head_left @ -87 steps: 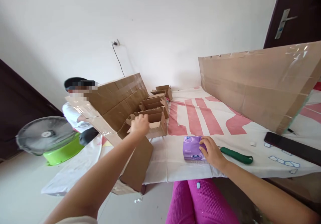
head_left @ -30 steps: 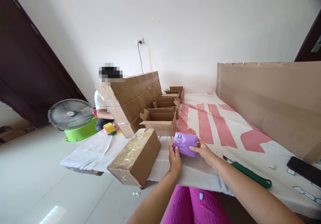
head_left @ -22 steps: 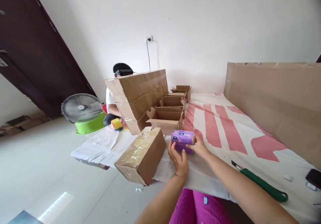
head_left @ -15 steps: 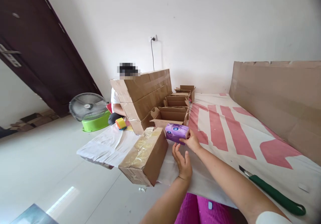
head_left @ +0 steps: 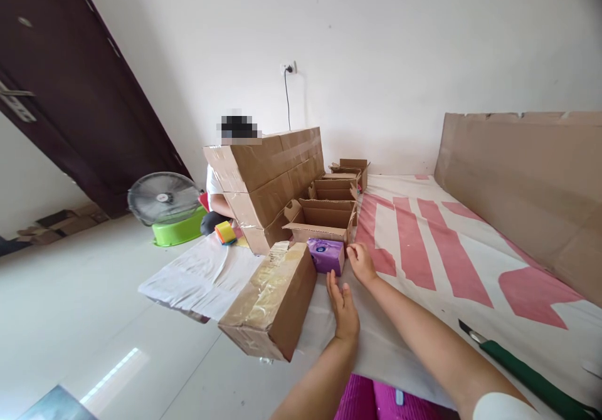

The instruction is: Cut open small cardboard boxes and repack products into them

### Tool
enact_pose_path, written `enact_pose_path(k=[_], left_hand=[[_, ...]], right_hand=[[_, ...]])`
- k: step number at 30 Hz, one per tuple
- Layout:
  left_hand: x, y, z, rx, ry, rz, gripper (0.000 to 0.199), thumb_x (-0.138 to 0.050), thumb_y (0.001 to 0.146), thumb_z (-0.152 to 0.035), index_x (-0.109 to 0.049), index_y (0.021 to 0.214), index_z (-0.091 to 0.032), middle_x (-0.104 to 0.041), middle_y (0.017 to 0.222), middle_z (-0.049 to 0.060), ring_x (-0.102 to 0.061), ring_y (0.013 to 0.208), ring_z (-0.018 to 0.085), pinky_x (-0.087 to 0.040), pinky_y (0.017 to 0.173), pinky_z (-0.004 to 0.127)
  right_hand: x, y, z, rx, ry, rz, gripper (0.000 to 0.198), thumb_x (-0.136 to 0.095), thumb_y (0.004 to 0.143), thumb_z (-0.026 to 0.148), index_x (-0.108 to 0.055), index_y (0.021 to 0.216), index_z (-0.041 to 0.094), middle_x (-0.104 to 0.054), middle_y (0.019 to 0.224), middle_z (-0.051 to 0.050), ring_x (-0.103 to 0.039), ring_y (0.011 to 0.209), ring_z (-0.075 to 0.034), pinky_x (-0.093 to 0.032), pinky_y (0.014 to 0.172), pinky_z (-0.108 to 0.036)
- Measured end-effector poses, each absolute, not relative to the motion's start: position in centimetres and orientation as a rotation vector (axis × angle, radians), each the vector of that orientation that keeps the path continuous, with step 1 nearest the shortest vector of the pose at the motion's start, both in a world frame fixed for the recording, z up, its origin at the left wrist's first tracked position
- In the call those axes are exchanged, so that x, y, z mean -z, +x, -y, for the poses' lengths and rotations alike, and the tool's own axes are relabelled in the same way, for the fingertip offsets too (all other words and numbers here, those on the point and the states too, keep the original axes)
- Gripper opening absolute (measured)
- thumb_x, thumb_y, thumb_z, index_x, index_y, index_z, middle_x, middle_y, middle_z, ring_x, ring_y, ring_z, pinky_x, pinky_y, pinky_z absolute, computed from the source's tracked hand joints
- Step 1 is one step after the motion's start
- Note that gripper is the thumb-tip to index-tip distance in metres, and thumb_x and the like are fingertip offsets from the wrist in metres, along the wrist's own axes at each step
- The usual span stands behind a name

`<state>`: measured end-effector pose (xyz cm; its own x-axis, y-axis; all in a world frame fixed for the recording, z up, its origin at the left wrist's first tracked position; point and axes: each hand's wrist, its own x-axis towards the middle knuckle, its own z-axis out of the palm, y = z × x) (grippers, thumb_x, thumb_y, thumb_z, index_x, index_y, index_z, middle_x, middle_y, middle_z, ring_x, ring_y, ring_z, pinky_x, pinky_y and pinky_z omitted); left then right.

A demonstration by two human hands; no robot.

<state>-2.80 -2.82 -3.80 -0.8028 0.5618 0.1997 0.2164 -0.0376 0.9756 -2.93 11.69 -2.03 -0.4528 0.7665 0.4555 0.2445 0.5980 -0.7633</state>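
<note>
A small purple box point(head_left: 326, 256) with a dark blue printed mark lies on the cloth-covered surface, against the right side of a long, taped cardboard box point(head_left: 270, 294). My left hand point(head_left: 344, 312) is just in front of it, fingers stretched upward and spread from the thumb; its fingertips reach the purple box's lower edge, and whether they touch cannot be made out. Just off the purple box's right end, my right hand point(head_left: 362, 263) has loosely bent fingers and holds nothing. Directly behind the purple box stands an open cardboard carton point(head_left: 322, 216).
Stacked sealed cartons point(head_left: 263, 185) rise at the left, with another person point(head_left: 217, 197) behind them. A green-handled knife point(head_left: 522, 370) with its blade out lies at the right. A tall cardboard sheet point(head_left: 522, 169) borders the far right. A fan point(head_left: 163, 197) stands on the floor.
The purple box has been set down and turned upright beside the taped box. My right hand has let go of it and sits slightly to its right. My left hand has barely moved.
</note>
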Motion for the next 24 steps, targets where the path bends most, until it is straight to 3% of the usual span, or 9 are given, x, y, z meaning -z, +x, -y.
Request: enact_pose_path(k=[4,8,16,24], left_hand=[[3.9,-2.7,2.6,-1.907,0.841,-2.005,0.049,-0.030,0.096,-0.041,-0.030,0.141,-0.022,-0.024,0.155,0.013,-0.035,0.140,0.021,-0.033,0.114,0.036],[4.0,-2.7,2.5,-1.897,0.843,-2.015,0.048,-0.032,0.095,-0.042,-0.035,0.138,-0.020,-0.026,0.154,0.014,-0.037,0.138,0.022,-0.033,0.114,0.036],[4.1,-2.8,2.5,-1.883,0.895,-2.017,0.049,-0.030,0.096,-0.041,-0.033,0.140,-0.021,-0.025,0.155,0.013,-0.039,0.136,0.020,-0.034,0.113,0.034],[4.2,-2.6,2.0,-1.852,0.944,-2.043,0.047,-0.031,0.096,-0.040,-0.036,0.139,-0.021,-0.029,0.154,0.012,-0.041,0.135,0.020,-0.034,0.113,0.036]], right_hand=[[1.9,-2.3,-14.1,-0.692,-0.851,2.088,0.036,-0.047,0.083,0.014,-0.066,0.114,0.019,-0.055,0.132,-0.013,-0.047,0.129,-0.028,-0.035,0.111,-0.047],[1.9,-2.3,-15.0,-0.636,-0.813,2.210,0.051,-0.046,0.078,0.006,-0.062,0.125,0.020,-0.045,0.147,-0.010,-0.037,0.138,-0.027,-0.030,0.115,-0.045],[1.4,-1.0,-15.8,-0.599,-0.739,2.343,0.066,-0.042,0.079,0.006,-0.041,0.145,0.015,-0.041,0.150,-0.011,-0.037,0.139,-0.023,-0.029,0.117,-0.044],[1.0,0.0,-14.9,-0.589,-0.769,2.434,0.061,-0.051,0.078,0.007,-0.051,0.137,0.019,-0.034,0.154,-0.011,-0.037,0.139,-0.028,-0.034,0.114,-0.046]])
